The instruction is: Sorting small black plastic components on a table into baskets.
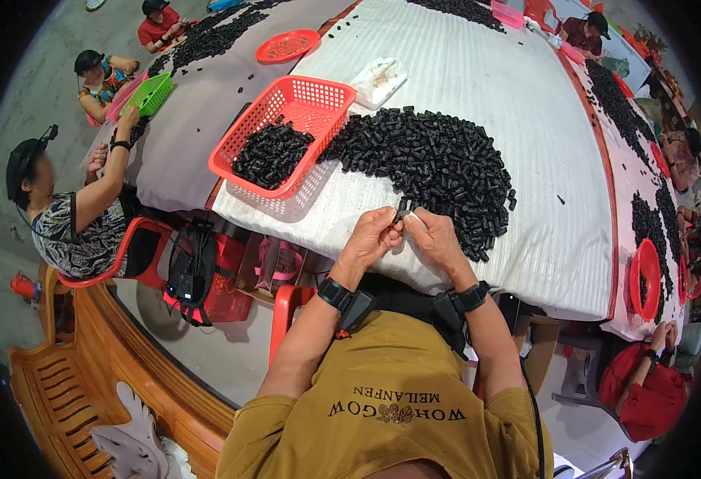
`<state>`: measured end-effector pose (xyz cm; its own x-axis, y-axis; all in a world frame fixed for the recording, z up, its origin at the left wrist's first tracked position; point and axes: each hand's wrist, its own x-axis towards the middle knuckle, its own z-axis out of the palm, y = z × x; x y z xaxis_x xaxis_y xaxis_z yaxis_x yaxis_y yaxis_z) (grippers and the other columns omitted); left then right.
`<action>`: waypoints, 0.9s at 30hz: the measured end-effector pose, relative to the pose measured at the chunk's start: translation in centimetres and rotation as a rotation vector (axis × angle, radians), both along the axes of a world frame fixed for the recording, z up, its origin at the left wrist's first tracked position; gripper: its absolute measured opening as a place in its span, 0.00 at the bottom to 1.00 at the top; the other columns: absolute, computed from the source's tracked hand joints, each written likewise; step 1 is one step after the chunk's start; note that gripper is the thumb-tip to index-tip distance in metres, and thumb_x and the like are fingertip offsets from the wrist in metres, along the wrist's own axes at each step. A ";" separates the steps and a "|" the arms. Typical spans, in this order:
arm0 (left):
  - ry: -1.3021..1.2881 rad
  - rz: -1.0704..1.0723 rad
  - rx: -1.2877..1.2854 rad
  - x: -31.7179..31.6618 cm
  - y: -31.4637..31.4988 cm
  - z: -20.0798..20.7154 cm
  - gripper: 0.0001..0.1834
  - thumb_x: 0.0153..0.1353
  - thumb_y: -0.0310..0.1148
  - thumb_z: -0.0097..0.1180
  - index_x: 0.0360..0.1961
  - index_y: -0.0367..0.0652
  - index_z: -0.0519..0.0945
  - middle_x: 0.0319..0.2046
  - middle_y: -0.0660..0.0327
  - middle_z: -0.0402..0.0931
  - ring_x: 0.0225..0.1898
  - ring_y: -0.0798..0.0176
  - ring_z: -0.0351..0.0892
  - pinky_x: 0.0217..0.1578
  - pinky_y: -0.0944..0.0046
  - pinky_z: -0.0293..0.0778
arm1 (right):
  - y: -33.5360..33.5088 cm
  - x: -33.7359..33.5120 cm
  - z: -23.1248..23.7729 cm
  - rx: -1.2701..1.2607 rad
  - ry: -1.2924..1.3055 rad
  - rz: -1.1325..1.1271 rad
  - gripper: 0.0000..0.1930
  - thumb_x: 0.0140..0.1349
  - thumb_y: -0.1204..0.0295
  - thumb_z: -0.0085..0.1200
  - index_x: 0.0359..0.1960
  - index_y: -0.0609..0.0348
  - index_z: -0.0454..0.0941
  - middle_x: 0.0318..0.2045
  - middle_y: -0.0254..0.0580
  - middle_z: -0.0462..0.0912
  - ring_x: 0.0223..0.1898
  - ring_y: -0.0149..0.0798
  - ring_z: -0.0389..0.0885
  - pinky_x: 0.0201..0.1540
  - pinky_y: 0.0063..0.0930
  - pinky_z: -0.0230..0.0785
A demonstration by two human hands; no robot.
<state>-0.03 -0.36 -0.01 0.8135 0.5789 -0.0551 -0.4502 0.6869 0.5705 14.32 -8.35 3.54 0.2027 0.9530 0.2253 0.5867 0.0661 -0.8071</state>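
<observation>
At the near edge of the cloth-covered table, my left hand (376, 237) and my right hand (440, 242) meet with their fingertips pinched together. Between them is a small black plastic piece (404, 208), mostly covered by the fingers. A pale bit shows by the right fingertips, too small to name. Just beyond my hands spreads a big heap of similar short black pieces (438, 160). To the left of the heap stands a red plastic basket (318, 120) with perforated walls, and more black pieces (270, 156) lie inside it.
Behind the basket sits a crumpled white plastic bag or tray (378, 82). Farther left lies a round red tray (287, 46). Co-workers sit along neighbouring tables, one reaching to a green basket (152, 94). A wooden bench (71, 383) stands at lower left.
</observation>
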 end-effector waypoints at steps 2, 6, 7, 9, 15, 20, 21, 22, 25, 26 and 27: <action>-0.013 -0.012 0.007 0.0 0.1 -0.2 0.11 0.62 0.35 0.49 0.30 0.36 0.73 0.23 0.62 0.72 0.19 0.71 0.66 0.22 0.74 0.65 | -0.1 -0.2 0.4 0.015 -0.007 0.016 0.16 0.58 0.61 0.49 0.22 0.63 0.72 0.14 0.51 0.70 0.15 0.44 0.70 0.20 0.32 0.61; 0.021 -0.002 0.007 0.1 0.1 0.0 0.11 0.62 0.34 0.49 0.30 0.36 0.73 0.23 0.62 0.72 0.20 0.72 0.66 0.22 0.74 0.64 | -0.1 0.1 0.0 0.036 0.014 0.027 0.16 0.59 0.62 0.48 0.22 0.64 0.71 0.13 0.48 0.69 0.14 0.38 0.68 0.20 0.30 0.60; 0.012 -0.009 0.000 0.1 0.1 0.1 0.11 0.62 0.34 0.49 0.31 0.36 0.73 0.23 0.62 0.72 0.20 0.72 0.66 0.21 0.74 0.63 | 0.0 0.1 -0.3 0.037 0.014 0.024 0.16 0.59 0.62 0.48 0.22 0.64 0.71 0.13 0.48 0.69 0.14 0.38 0.68 0.20 0.30 0.60; 0.004 -0.015 -0.007 0.2 0.0 0.4 0.11 0.62 0.35 0.49 0.31 0.36 0.73 0.23 0.62 0.72 0.20 0.72 0.65 0.21 0.74 0.63 | 0.2 0.2 -1.0 0.079 0.235 -0.024 0.15 0.60 0.64 0.47 0.22 0.64 0.70 0.12 0.45 0.68 0.15 0.32 0.65 0.20 0.28 0.59; 0.019 0.000 0.011 -0.7 0.1 1.2 0.12 0.61 0.36 0.50 0.33 0.35 0.74 0.21 0.63 0.71 0.19 0.73 0.65 0.20 0.75 0.62 | -0.1 0.1 -0.6 0.015 0.271 -0.048 0.15 0.60 0.65 0.46 0.21 0.65 0.68 0.12 0.41 0.67 0.16 0.29 0.63 0.20 0.26 0.59; 0.369 0.542 0.371 -3.5 3.0 6.0 0.09 0.60 0.36 0.52 0.28 0.42 0.74 0.19 0.64 0.72 0.16 0.75 0.67 0.17 0.76 0.64 | -0.2 0.1 -0.8 0.006 0.303 -0.034 0.15 0.60 0.65 0.46 0.21 0.65 0.68 0.12 0.41 0.67 0.16 0.29 0.62 0.20 0.27 0.58; 0.361 0.693 0.490 -4.4 4.4 7.1 0.08 0.60 0.34 0.52 0.28 0.41 0.73 0.20 0.63 0.73 0.16 0.74 0.67 0.17 0.75 0.64 | -0.2 0.1 -0.7 0.013 0.282 -0.036 0.15 0.60 0.65 0.46 0.21 0.65 0.67 0.12 0.41 0.66 0.16 0.30 0.62 0.20 0.27 0.58; 0.402 0.828 0.524 -5.3 5.6 8.1 0.09 0.60 0.34 0.51 0.27 0.41 0.72 0.20 0.63 0.73 0.17 0.74 0.68 0.18 0.75 0.65 | -0.2 0.1 -0.7 0.017 0.286 -0.041 0.15 0.60 0.65 0.46 0.21 0.65 0.67 0.12 0.41 0.66 0.16 0.30 0.62 0.20 0.27 0.58; 0.468 1.136 0.434 -7.3 8.6 10.8 0.10 0.61 0.34 0.50 0.28 0.37 0.72 0.21 0.61 0.73 0.18 0.73 0.70 0.19 0.74 0.68 | -0.1 0.4 -0.9 -0.004 0.261 -0.038 0.15 0.60 0.65 0.46 0.21 0.65 0.67 0.12 0.42 0.65 0.15 0.31 0.61 0.20 0.28 0.58; 0.464 1.133 0.441 -7.2 8.7 11.0 0.10 0.61 0.34 0.50 0.28 0.37 0.72 0.21 0.61 0.73 0.18 0.73 0.70 0.19 0.74 0.68 | -0.1 0.6 -1.4 0.012 0.262 -0.040 0.16 0.60 0.65 0.47 0.21 0.64 0.67 0.12 0.40 0.66 0.15 0.29 0.62 0.19 0.26 0.58; 0.534 1.245 0.506 -7.2 8.9 11.0 0.10 0.61 0.34 0.50 0.29 0.37 0.72 0.21 0.61 0.74 0.18 0.72 0.70 0.19 0.73 0.68 | 0.0 0.6 -1.4 0.026 0.263 -0.041 0.16 0.61 0.64 0.47 0.20 0.63 0.67 0.11 0.38 0.66 0.14 0.28 0.62 0.18 0.25 0.58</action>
<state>-7.22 8.56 10.99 -0.2752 0.9320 0.2357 -0.2536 -0.3069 0.9173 14.94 -8.36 2.14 0.2954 0.9374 0.1847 0.3599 0.0699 -0.9304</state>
